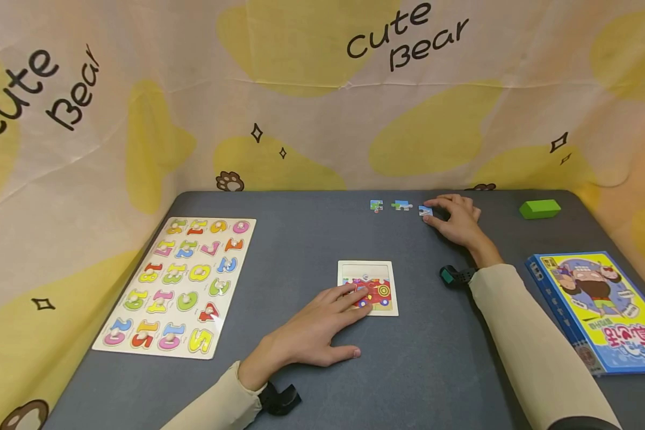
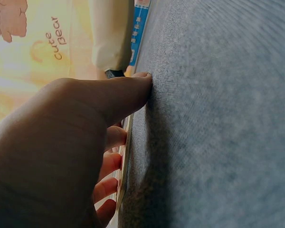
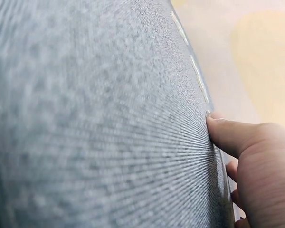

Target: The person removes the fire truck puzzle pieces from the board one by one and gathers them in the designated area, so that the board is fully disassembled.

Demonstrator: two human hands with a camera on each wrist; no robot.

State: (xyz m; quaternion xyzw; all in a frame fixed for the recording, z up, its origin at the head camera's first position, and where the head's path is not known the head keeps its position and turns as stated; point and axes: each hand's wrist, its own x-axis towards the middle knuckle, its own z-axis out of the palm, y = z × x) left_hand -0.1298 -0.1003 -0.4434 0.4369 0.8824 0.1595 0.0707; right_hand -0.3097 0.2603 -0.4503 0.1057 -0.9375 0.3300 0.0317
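A small jigsaw board [image 1: 365, 268] with a white frame lies mid-table, its lower part filled with a red vehicle picture. My left hand [image 1: 317, 328] rests its outstretched fingers on that picture; in the left wrist view the fingers [image 2: 109, 164] lie over the board's edge, thumb apart on the tabletop. Toward the back, my right hand [image 1: 458, 222] pinches a blue jigsaw piece [image 1: 424, 211] between thumb and forefinger, at table level. Two loose pieces, a green-and-blue one [image 1: 376, 206] and a wider one [image 1: 402, 205], lie in a row to its left. The right wrist view hides the pinched piece.
A number puzzle board [image 1: 193, 286] with colourful knobbed numerals occupies the left side. At the right lie a blue-and-yellow box [image 1: 604, 310] and, farther back, a green block [image 1: 540, 209]. A printed cloth [image 1: 312, 119] stands behind the grey table [image 1: 290, 239].
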